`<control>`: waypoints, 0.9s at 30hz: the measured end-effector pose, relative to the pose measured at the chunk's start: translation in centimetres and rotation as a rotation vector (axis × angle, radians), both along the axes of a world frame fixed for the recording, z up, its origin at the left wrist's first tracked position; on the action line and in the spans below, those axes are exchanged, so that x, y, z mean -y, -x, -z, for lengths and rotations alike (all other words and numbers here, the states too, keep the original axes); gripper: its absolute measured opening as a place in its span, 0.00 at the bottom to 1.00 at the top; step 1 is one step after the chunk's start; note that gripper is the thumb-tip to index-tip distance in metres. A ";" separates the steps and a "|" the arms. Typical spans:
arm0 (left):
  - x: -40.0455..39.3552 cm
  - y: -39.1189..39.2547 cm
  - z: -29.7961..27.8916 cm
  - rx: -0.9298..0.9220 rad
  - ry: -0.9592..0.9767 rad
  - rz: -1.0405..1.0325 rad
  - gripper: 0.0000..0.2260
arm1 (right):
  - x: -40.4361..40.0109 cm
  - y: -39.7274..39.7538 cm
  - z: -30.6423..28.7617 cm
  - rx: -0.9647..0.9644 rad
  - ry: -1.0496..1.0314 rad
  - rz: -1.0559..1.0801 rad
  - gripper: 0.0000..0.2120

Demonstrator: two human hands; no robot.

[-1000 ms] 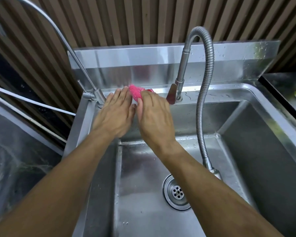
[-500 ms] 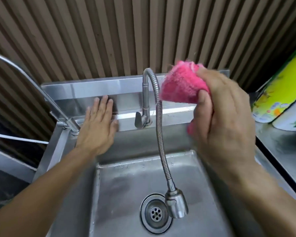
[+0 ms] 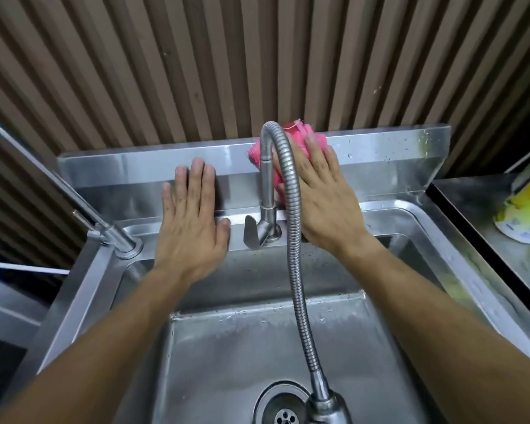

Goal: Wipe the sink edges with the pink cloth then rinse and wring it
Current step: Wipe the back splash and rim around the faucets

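Note:
The pink cloth [image 3: 300, 136] is pressed flat against the steel backsplash behind the tap, just under its top edge. My right hand [image 3: 322, 197] lies over it with fingers spread and covers most of it; pink fringe shows above and left of the fingers. My left hand [image 3: 193, 221] rests palm-down and flat on the back ledge of the steel sink [image 3: 389, 209], left of the tap, holding nothing. The flexible tap hose [image 3: 294, 255] arcs in front of my right hand and hangs down into the basin. No water runs.
A lever handle [image 3: 251, 232] sits at the tap base between my hands. A second, slimmer tap [image 3: 117, 238] stands at the sink's back left corner. The drain [image 3: 285, 408] is at the basin floor. A yellow-green packet [image 3: 523, 209] lies on the right counter.
My right hand brought the pink cloth down from mid-air and pressed it onto the backsplash right of the tap. My left hand stayed flat on the back ledge.

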State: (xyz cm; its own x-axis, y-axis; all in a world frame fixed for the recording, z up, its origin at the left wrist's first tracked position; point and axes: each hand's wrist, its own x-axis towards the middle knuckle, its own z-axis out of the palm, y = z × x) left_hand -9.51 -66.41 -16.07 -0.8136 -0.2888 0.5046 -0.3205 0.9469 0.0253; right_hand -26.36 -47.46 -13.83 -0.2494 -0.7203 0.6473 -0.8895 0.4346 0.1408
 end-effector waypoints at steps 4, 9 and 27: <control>1.0 0.6 -0.8 -0.004 0.042 0.045 0.41 | -0.4 -0.8 1.3 0.059 0.124 0.119 0.34; 0.9 1.1 -0.3 -0.019 0.025 0.039 0.41 | 2.7 -0.6 -0.1 0.022 0.154 -0.025 0.28; 2.0 0.2 -0.7 -0.050 0.092 0.143 0.36 | -0.5 2.9 -0.7 -0.062 0.062 -0.016 0.26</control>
